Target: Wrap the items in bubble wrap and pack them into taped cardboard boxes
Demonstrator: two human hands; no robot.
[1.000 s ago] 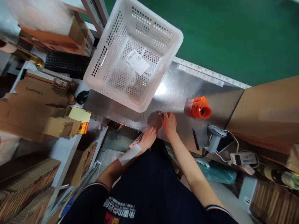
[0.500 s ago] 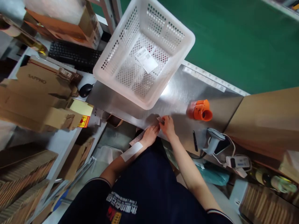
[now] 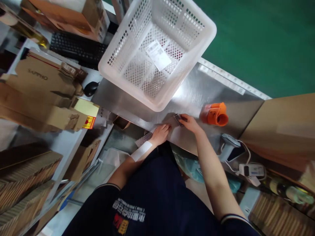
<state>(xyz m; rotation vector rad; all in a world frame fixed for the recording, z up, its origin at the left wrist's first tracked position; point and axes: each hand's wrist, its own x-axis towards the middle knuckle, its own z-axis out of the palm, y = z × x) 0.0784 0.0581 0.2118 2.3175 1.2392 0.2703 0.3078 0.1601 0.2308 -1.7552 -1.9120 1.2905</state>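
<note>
At the metal table's near edge, my left hand is closed over a patterned strip, whose end sticks out below the wrist. How the fingers grip it is partly hidden. My right hand pinches a small dark patterned piece just above the tabletop, to the right of my left hand. A white rectangular patch lies on my left forearm. Beyond my hands stands a white plastic basket with a printed paper label inside. An orange tape dispenser is right of my right hand.
On the right are a barcode scanner in its stand and a large cardboard box. A mouse, a keyboard and flattened cartons lie left. A green surface extends behind the metal table.
My right hand has moved right, away from my left hand, with the small patterned piece in its fingers. My left hand stays near the table edge. My right arm now covers the pen.
</note>
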